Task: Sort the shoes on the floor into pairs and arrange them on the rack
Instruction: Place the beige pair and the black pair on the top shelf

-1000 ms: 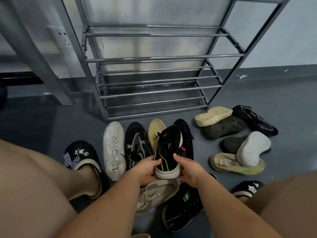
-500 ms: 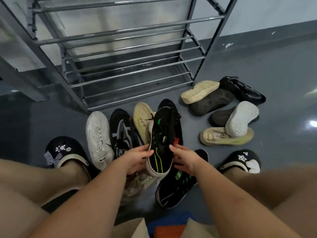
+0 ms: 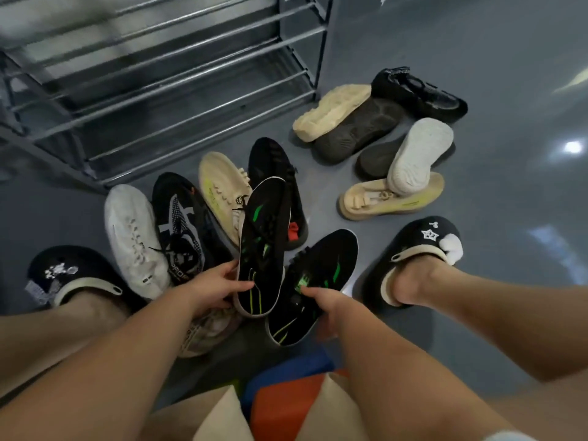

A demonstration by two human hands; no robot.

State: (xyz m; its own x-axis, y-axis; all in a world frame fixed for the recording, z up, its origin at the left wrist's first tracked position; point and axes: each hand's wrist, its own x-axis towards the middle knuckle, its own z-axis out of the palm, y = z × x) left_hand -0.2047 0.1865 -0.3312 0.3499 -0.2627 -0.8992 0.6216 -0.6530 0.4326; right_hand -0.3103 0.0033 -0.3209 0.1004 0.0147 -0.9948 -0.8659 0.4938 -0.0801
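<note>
My left hand (image 3: 216, 289) grips the heel end of a black sneaker with green stripes (image 3: 262, 246), held tilted above the pile. Its match, a second black and green sneaker (image 3: 318, 281), lies on the floor to the right, and my right hand (image 3: 321, 302) grips its heel side. Behind them lie a white sneaker (image 3: 133, 240), a black and white patterned sneaker (image 3: 179, 224), a beige sneaker (image 3: 221, 190) and a black shoe with a red tab (image 3: 275, 173). The grey metal rack (image 3: 191, 71) stands at the back left with bare shelves.
A second heap lies at the right: a beige shoe sole up (image 3: 331, 111), a dark grey shoe (image 3: 356, 130), a glossy black shoe (image 3: 420, 93), a white sole (image 3: 420, 154) on a beige sneaker (image 3: 391, 202). My feet wear black clogs (image 3: 423, 246).
My right hand let go of the held sneaker and took hold of the matching one on the floor. The left hand keeps the first sneaker. The view tilted down and closer.
</note>
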